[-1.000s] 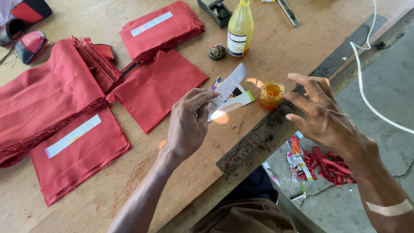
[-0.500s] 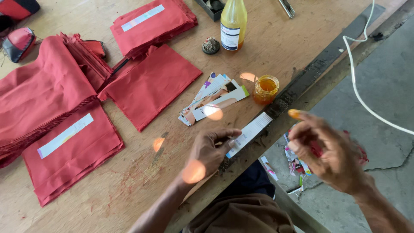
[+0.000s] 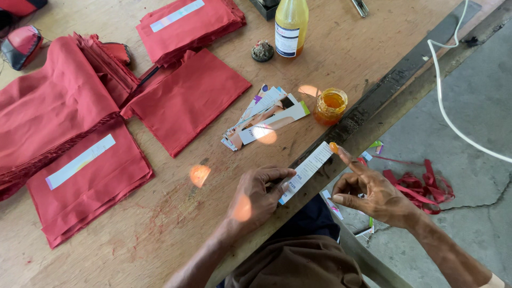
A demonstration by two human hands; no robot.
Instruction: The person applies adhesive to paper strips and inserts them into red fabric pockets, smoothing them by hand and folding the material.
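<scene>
My left hand (image 3: 258, 193) pinches a narrow white paper strip (image 3: 308, 170) at its near end, flat over the table's front edge. My right hand (image 3: 368, 189) is beside it, its index finger stretched out with an orange blob of glue on the tip, touching the strip's far end. A small open jar of orange glue (image 3: 330, 105) stands just beyond. A fanned pile of printed paper labels (image 3: 264, 116) lies left of the jar.
Red cloth pieces: one flat (image 3: 184, 98), a stack with a white strip (image 3: 85, 184), another stack at the back (image 3: 186, 21), a large heap (image 3: 48, 101) on the left. A yellow bottle (image 3: 290, 24) stands behind. Red scraps (image 3: 421, 186) and a white cable (image 3: 448, 106) lie on the floor.
My left hand carried one white strip from the label pile back to the table's front edge. My right hand came in from the right and its glue-tipped finger now meets the strip.
</scene>
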